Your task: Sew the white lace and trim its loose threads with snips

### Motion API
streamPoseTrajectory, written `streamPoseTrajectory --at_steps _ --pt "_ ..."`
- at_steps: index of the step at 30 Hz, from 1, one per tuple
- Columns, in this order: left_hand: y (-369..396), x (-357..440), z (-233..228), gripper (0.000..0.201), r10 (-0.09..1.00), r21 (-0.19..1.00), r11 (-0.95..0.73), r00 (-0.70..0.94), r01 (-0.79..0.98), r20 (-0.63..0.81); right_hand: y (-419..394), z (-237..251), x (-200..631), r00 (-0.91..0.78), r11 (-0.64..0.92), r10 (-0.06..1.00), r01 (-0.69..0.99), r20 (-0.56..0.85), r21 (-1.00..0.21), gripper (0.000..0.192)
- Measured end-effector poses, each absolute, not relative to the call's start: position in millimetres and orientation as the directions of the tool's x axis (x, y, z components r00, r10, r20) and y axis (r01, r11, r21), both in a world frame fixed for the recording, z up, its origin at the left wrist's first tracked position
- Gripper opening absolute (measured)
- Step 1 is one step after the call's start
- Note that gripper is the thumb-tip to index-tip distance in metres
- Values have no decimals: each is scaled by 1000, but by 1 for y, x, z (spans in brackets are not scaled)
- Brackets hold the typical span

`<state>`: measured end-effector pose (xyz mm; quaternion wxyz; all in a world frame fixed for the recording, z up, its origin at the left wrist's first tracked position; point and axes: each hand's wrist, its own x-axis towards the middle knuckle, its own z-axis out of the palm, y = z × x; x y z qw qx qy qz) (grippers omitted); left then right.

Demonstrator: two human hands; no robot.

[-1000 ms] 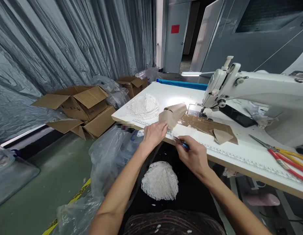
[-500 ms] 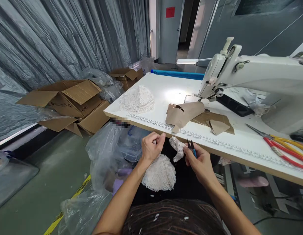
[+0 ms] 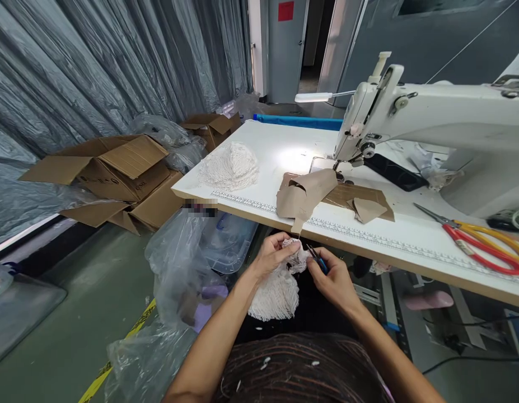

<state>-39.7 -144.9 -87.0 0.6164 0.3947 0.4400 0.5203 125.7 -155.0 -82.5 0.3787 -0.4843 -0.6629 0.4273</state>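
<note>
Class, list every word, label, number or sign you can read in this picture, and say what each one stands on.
None can be read.
Cardboard box: dark print on its side, too blurred to read.
Table edge ruler: tick marks only, numbers too small to read.
Red sign on the door: plain red, no lettering visible.
Patch on the table edge: blurred out.

Two white lace pieces: one (image 3: 276,288) under the hands, one (image 3: 229,166) on the table. Two open cardboard boxes (image 3: 112,168) (image 3: 211,126). One pair of scissors (image 3: 480,243). One thread snips (image 3: 317,260).

On the table (image 3: 284,148): lace pile (image 3: 229,166) at 10 o'clock, sewing machine (image 3: 431,123) at 2, scissors (image 3: 481,240) at 3; boxes (image 3: 112,173) at 9
</note>
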Motion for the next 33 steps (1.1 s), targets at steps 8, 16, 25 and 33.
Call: streamPoseTrajectory --at_steps 8,16,25,33 --pt "-154 -60 -67 33 991 988 122 64 -92 -117 -136 -75 123 -350 295 928 471 130 -832 47" --pt "-154 -67 -60 29 993 998 49 112 -45 -44 -129 -70 109 -453 458 857 451 246 -766 41" --pt "-158 -67 -58 24 995 995 65 87 -76 -58 -130 -78 106 -384 393 896 458 221 -798 39" --pt "-168 -66 -73 35 985 966 149 119 -211 -126 -148 -83 110 -508 189 857 140 93 -972 26"
